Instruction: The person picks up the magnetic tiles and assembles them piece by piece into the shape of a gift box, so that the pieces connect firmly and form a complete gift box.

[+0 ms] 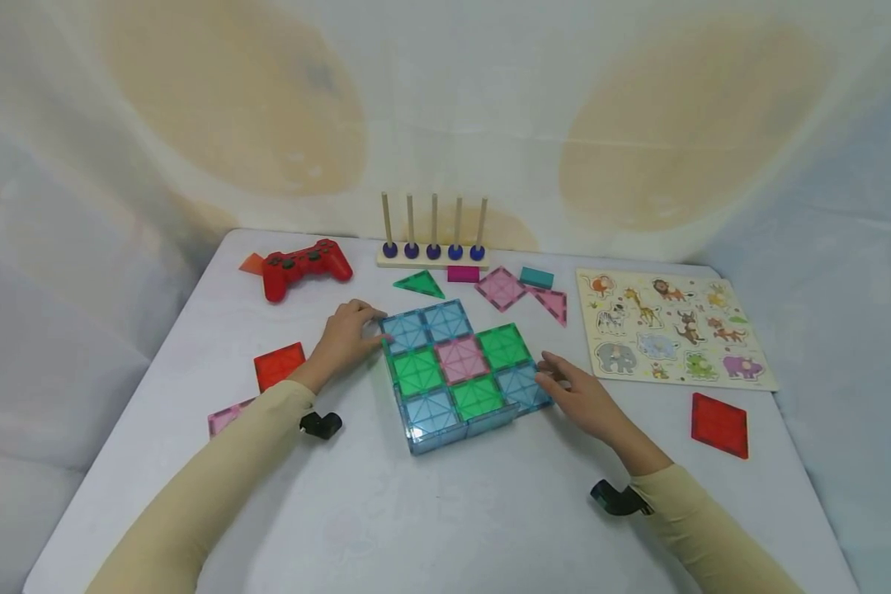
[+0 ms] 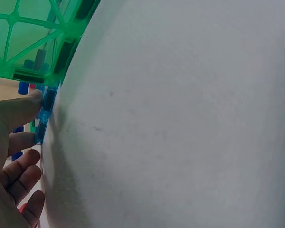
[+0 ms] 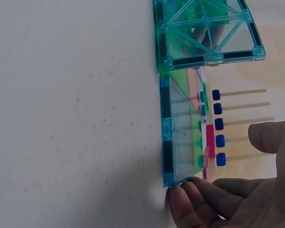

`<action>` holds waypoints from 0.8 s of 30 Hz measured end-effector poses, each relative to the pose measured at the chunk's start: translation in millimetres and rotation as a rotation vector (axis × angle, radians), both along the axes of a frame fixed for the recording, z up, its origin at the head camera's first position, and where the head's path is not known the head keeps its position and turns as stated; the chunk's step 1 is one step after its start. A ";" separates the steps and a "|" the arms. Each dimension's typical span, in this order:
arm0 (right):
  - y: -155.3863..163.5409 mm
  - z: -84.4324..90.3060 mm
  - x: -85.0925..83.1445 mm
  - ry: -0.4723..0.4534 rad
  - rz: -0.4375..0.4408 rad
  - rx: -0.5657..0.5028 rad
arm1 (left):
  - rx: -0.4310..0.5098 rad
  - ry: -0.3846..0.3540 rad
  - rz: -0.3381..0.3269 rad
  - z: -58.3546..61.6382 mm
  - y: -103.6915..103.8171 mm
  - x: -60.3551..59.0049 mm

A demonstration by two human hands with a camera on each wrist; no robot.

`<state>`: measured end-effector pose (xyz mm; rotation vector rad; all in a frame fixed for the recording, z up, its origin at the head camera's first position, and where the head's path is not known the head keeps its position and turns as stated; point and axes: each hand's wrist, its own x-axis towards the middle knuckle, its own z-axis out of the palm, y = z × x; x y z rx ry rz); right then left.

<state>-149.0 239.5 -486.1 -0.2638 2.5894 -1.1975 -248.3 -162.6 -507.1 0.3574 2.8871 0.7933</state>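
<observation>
A block of see-through magnetic tiles in blue, green and pink lies mid-table, with a pink tile point(image 1: 462, 360) at its centre and blue tiles standing upright along its front edge. At the back left corner, my left hand point(image 1: 345, 337) pinches a blue tile point(image 2: 46, 107) between thumb and index finger; the other fingers are loosely bent. My right hand point(image 1: 581, 396) is at the block's right side, its fingertips touching the edge of a blue tile point(image 3: 167, 133). Its thumb point(image 3: 266, 137) stays apart from that tile. An upright blue tile point(image 3: 209, 40) shows above it in the right wrist view.
Behind the block are a pegged stand point(image 1: 434, 257), a green triangle point(image 1: 420, 283) and a pink square point(image 1: 501, 289). A red game controller point(image 1: 306, 266) lies back left, an animal puzzle board point(image 1: 671, 330) at right. Red tiles point(image 1: 279, 365) lie on both sides.
</observation>
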 end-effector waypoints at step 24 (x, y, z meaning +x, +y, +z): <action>-2.3 4.6 2.0 -0.027 -0.077 -0.144 | 0.204 -0.056 0.028 -4.6 1.8 -0.5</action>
